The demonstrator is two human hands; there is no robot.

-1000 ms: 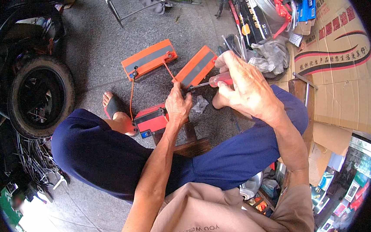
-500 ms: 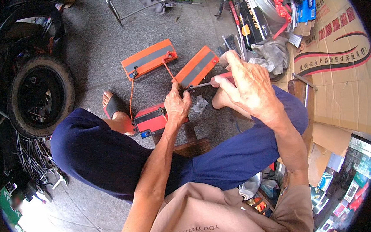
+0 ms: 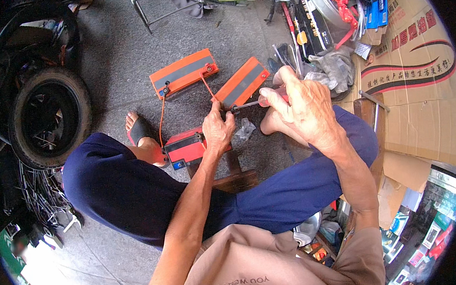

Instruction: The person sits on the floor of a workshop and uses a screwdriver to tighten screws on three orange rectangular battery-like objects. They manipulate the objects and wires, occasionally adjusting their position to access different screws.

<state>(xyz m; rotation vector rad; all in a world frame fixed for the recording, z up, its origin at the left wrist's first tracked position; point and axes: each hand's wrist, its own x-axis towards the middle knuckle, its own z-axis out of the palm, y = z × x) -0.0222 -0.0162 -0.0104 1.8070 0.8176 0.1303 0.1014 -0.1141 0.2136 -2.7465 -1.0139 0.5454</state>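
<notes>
My right hand [image 3: 308, 106] is wrapped round a screwdriver [image 3: 246, 105] with a reddish handle. Its shaft points left, and the tip meets a dark terminal at the near end of an orange battery [image 3: 242, 82] with a grey band. Beside that tip, my left hand [image 3: 218, 128] pinches the end of a red wire [image 3: 207, 84] against the battery; the fingers partly hide the grip. The wire leads to a second orange battery [image 3: 183, 73] farther off. An orange wire [image 3: 162, 118] joins that one to a red battery [image 3: 183, 148], partly behind my left hand.
Crumpled clear plastic [image 3: 245, 129] lies near my bare right foot. A tyre [image 3: 49, 119] and a heap of thin rods [image 3: 45, 197] are on the left. Packages and tools [image 3: 325, 17] pile up at far right, beside a large cardboard sheet [image 3: 410, 74]. A metal-framed stool [image 3: 166, 8] stands at the back.
My right hand has shifted and turned slightly on the screwdriver, exposing more of the handle. My left hand and the batteries stay where they were.
</notes>
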